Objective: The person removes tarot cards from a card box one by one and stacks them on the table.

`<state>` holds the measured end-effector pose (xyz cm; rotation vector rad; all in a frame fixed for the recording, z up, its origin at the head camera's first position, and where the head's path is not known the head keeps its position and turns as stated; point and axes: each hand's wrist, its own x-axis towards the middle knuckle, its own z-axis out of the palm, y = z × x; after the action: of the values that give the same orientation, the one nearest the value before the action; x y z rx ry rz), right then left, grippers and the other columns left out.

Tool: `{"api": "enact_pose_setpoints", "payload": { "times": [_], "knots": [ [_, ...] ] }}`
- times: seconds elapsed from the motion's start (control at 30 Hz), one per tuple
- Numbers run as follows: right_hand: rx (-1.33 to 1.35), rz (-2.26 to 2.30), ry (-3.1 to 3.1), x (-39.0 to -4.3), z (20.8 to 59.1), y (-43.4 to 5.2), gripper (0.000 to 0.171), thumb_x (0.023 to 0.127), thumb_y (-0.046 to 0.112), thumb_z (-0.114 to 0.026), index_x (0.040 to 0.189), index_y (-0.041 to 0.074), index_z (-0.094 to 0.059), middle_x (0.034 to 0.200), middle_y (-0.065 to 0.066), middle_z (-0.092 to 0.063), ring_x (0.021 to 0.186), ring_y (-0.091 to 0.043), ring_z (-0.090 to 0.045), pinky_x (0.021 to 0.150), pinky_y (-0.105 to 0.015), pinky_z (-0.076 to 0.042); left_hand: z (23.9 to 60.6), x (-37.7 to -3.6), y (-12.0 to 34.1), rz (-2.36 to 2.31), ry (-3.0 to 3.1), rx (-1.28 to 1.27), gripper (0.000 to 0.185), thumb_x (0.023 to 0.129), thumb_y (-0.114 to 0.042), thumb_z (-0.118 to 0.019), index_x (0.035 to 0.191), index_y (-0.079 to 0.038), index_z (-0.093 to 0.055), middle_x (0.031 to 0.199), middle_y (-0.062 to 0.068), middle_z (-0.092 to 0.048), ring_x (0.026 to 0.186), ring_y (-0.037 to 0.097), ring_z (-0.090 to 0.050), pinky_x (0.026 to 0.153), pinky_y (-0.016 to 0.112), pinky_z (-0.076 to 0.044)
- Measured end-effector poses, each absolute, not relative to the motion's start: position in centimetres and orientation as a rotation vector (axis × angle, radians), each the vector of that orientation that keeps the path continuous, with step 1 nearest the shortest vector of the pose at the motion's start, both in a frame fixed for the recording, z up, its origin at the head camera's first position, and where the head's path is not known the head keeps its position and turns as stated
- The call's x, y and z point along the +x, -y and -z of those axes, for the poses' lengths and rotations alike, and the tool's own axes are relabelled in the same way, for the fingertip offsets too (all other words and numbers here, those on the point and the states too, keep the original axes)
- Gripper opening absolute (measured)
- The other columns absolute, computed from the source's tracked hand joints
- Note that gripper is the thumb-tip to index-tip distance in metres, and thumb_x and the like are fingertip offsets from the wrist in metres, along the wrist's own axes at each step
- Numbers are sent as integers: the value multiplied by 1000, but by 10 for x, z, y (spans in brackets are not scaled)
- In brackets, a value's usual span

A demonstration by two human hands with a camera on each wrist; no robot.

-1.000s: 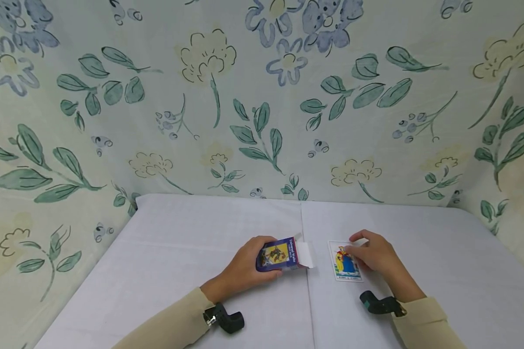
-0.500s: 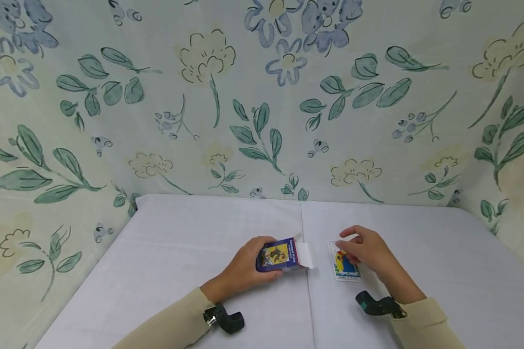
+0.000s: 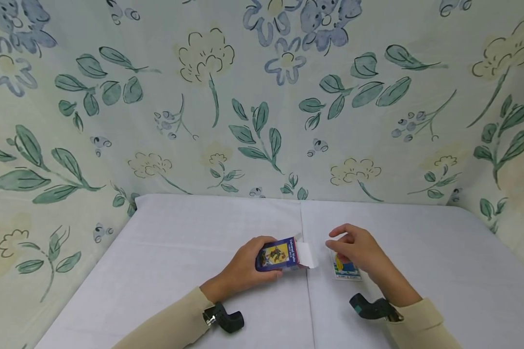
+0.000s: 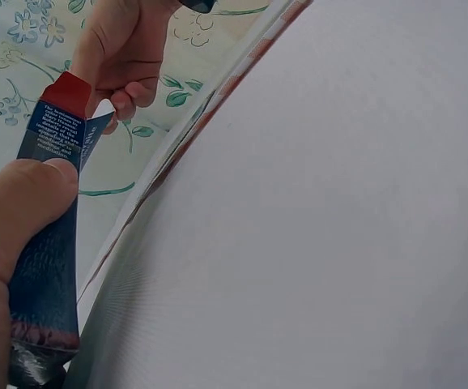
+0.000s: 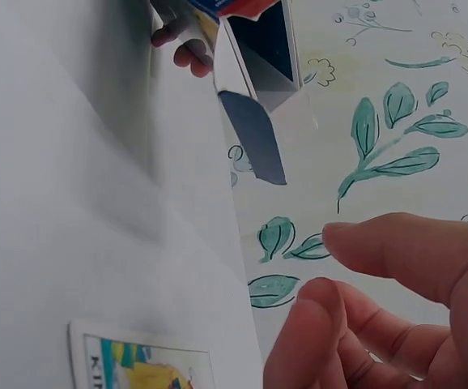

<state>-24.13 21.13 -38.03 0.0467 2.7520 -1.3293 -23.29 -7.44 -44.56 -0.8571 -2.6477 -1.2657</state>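
My left hand [image 3: 246,264] grips a blue tarot card box [image 3: 276,255] round its sides, holding it over the table. The box's end faces right, its white flap [image 3: 306,255] folded out; the right wrist view looks into the opening. A small stack of tarot cards [image 3: 348,272], face up with a colourful picture, lies on the cloth right of the box. Over the stack is my right hand [image 3: 358,247], covering its upper part from the head camera. Thumb and forefinger are apart with nothing between them, and the other fingers bend loosely [image 5: 363,332].
A white cloth [image 3: 192,218] with a crease down its middle covers the table. Floral fabric [image 3: 262,121] hangs behind and at both sides. Black wrist cameras [image 3: 229,318] sit on both sleeves.
My right hand has lifted off the cards and moved left toward the box's opening, covering more of the stack's top. The left hand and box have stayed nearly still.
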Motion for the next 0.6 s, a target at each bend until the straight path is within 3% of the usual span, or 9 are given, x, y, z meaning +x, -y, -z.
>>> {"api": "enact_pose_setpoints", "payload": {
  "times": [0.6],
  "knots": [
    [11,1414,-2667,-231,374,-192,30,86,27,-72,105,5,-62,82,-14,-61,65,-21,-57,64,-30,-54,446,-233,74,1260,2651,-856,74,78,-49,-76,138,-20,-44,128,-6,-52,109,8,-49,95,33,-45]
  ]
}}
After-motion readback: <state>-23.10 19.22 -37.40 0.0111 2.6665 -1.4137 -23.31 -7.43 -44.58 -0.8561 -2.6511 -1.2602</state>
